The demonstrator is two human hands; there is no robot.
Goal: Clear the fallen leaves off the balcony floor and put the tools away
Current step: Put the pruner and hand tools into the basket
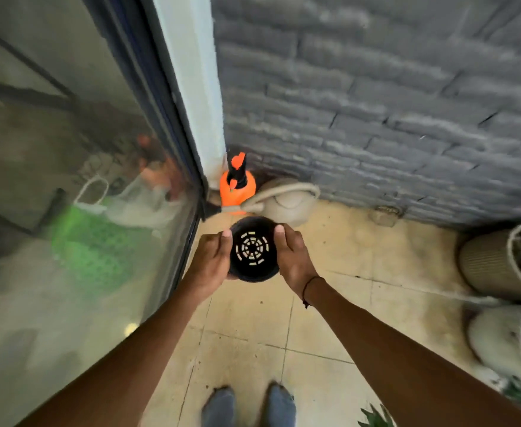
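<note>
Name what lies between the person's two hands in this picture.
In the head view, an empty black plastic plant pot with a slotted bottom lies between the left hand and the right hand, which grip its sides above the tiled floor.

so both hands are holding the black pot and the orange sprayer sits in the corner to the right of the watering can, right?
Not quite. In the head view both hands, left and right, do hold the black pot, and the orange sprayer sits in the corner, but it is to the left of the watering can, not the right.
</note>
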